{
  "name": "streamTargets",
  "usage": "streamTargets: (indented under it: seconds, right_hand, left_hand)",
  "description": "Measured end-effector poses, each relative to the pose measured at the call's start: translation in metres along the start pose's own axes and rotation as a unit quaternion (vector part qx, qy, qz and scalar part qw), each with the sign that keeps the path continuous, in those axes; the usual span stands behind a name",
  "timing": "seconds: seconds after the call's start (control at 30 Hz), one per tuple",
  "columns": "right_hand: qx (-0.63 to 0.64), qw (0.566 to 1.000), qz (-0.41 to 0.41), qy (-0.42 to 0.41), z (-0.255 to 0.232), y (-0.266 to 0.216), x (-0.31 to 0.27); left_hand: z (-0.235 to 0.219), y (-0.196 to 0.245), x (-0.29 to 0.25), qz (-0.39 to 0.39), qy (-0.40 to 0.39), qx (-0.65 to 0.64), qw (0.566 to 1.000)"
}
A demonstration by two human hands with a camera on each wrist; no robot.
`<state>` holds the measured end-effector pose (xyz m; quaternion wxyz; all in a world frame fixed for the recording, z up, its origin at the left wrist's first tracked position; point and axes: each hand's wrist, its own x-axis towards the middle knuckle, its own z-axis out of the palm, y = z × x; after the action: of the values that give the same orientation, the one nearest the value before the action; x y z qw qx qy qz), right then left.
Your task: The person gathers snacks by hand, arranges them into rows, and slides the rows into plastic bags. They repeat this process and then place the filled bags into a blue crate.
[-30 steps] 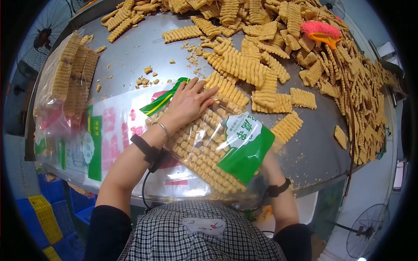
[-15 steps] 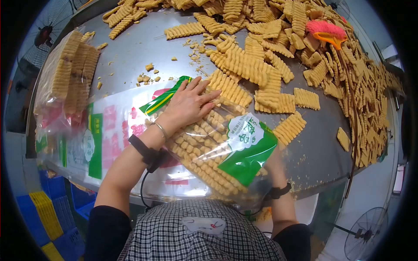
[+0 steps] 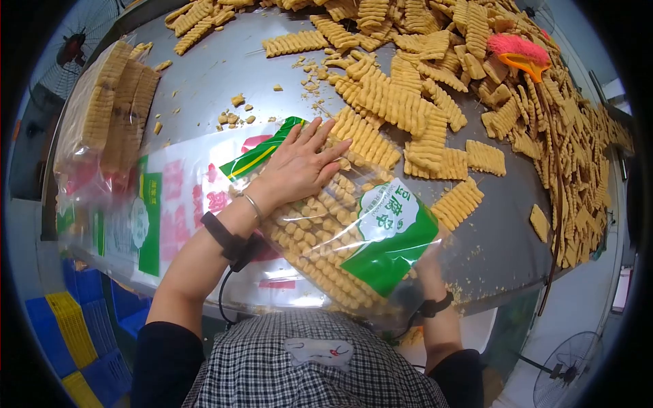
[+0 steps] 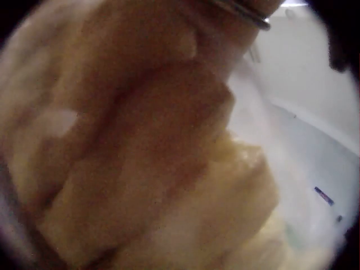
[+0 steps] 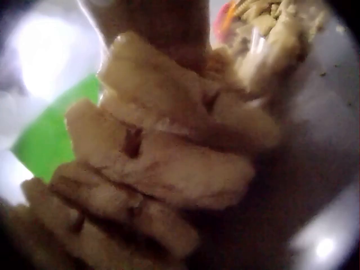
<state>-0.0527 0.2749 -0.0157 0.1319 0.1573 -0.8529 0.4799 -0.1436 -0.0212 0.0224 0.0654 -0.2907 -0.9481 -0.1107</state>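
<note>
A clear plastic bag [image 3: 320, 257] with green printed ends lies slanted in front of the person, filled with ridged golden tofu skewers [image 3: 299, 234]. My left hand [image 3: 299, 166] rests on the bag's upper end, palm down with fingers spread and straight. At the bag's lower right end, by the green label [image 3: 398, 251], is my right hand [image 3: 430, 264], its fingers hidden behind film and food. Tofu skewers [image 5: 163, 163] fill the right wrist view close up, below the right hand [image 5: 160, 28]. Blurred golden pieces [image 4: 242, 197] lie beside the left hand [image 4: 140, 129] in its wrist view.
Flat printed bags [image 3: 183, 204] lie under and left of the filled one. Filled bags [image 3: 109, 115] stand at the left. A large heap of loose skewers [image 3: 422, 54] covers the back and right, with a pink brush [image 3: 518, 47] on it. Crumbs [image 3: 235, 117] dot the metal table [image 3: 204, 81].
The head view has shifted slightly, moving the scene rightward. The bag's green label has spread flatter and film stretches farther right over the right hand. The left hand keeps its place on the bag.
</note>
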Motion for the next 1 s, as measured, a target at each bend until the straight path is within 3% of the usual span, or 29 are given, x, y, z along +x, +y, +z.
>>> streamTargets:
  seconds: [0.27, 0.37, 0.5, 0.57, 0.67, 0.73, 0.77, 0.83, 0.97, 1.0]
  right_hand:
    - [-0.019, 0.997, -0.035, 0.066, -0.003, -0.006, 0.003]
    - [-0.035, 0.999, 0.006, 0.021, -0.007, -0.003, 0.0]
    - [0.003, 0.979, 0.187, -0.077, -0.001, -0.007, -0.003]
    - [0.014, 0.968, 0.229, -0.098, -0.004, -0.009, 0.0]
    - [-0.04, 0.966, 0.198, -0.16, -0.01, -0.011, 0.001]
    - [-0.028, 0.988, 0.073, -0.132, -0.012, -0.002, -0.013]
    - [-0.028, 0.988, 0.074, -0.133, -0.014, -0.011, -0.008]
    - [-0.14, 0.98, -0.138, 0.026, -0.02, -0.033, 0.002]
    - [-0.184, 0.971, -0.113, 0.104, -0.029, -0.031, -0.004]
    - [-0.155, 0.984, -0.003, 0.091, -0.033, -0.034, -0.005]
  left_hand:
    - [0.008, -0.001, 0.004, -0.037, 0.022, -0.021, 0.999]
    - [0.006, 0.001, 0.006, -0.04, 0.013, -0.02, 0.999]
    - [0.004, 0.001, 0.004, -0.026, 0.021, -0.017, 0.999]
    - [0.003, 0.0, 0.004, -0.022, 0.011, -0.018, 1.0]
    - [-0.002, 0.006, 0.001, -0.031, -0.012, -0.001, 0.999]
    - [-0.008, 0.019, 0.0, -0.041, -0.026, 0.015, 0.999]
    - [-0.011, 0.029, 0.002, -0.037, -0.009, 0.022, 0.999]
    - [-0.008, 0.045, 0.008, -0.016, 0.031, -0.003, 0.999]
    - [0.015, 0.049, 0.01, 0.013, -0.005, -0.025, 1.0]
    - [0.017, 0.048, 0.009, 0.014, -0.005, -0.027, 1.0]
